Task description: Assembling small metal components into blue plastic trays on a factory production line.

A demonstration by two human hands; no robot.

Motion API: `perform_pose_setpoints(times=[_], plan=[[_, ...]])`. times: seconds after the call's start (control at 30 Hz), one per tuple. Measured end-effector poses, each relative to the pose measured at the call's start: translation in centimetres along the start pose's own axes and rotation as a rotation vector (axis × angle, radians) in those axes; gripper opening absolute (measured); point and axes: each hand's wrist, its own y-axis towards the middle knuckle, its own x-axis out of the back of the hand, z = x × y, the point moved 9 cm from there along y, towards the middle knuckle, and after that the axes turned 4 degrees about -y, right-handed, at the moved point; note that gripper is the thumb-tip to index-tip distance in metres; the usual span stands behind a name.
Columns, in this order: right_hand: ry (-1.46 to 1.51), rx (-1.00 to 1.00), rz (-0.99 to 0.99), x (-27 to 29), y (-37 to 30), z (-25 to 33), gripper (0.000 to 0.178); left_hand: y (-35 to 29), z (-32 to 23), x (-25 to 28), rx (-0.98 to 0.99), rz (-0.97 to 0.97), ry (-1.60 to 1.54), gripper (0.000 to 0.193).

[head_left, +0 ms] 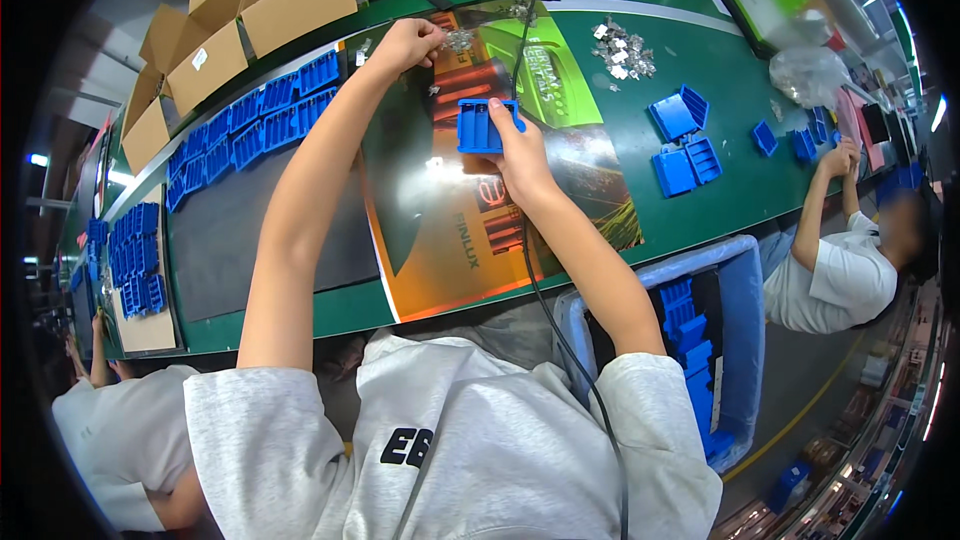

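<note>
In my right hand (524,155) is a small blue plastic case (478,128) with slots along it, held over the middle of the printed sheet (430,285). My thumb lies across its upper face. Farther off and to the left, my left hand (408,44) reaches to a small pile of shiny metal pieces (459,39) at the sheet's far edge. Its thumb and fingertips are pinched together; what lies between them is too small to make out. One loose metal piece (434,90) rests on the sheet nearer to me.
Rows of blue cases (245,125) stand to the left, below open cardboard boxes (300,0). Rightward are another metal heap (622,50) and several blue cases (685,145). A lined blue crate (742,340) stands by my right arm. A black cable (560,325) hangs across the view. Co-workers sit on both sides.
</note>
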Motion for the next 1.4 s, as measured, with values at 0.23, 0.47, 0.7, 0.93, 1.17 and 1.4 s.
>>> perform_pose_setpoints(times=[0.23, 0.47, 0.7, 0.93, 1.17, 1.4], plan=[[0.012, -0.131, 0.131, -2.2, -1.6, -0.4, 0.04, -14.2, -4.1, 0.3, -0.205, -0.131, -0.281, 0.017], [-0.069, -0.222, 0.291, -5.2, -3.3, -2.6, 0.033, -20.8, -1.6, 0.5, -0.268, -0.396, -0.105, 0.009], [-0.088, -0.224, 0.269, -5.3, -3.7, -3.1, 0.03, -22.0, -3.2, 0.3, -0.426, -0.394, 0.062, 0.009], [-0.089, -0.215, 0.263, -5.5, -3.8, -2.9, 0.03, -22.3, -2.6, 0.2, -0.383, -0.388, 0.033, 0.01], [-0.148, -0.216, 0.28, -5.7, -4.0, -3.0, 0.029, -22.3, -2.7, -0.4, -0.369, -0.383, 0.041, 0.012], [-0.117, -0.182, 0.273, -5.9, -4.3, -2.6, 0.031, -22.4, -2.0, -0.2, -0.29, -0.403, -0.128, 0.014]])
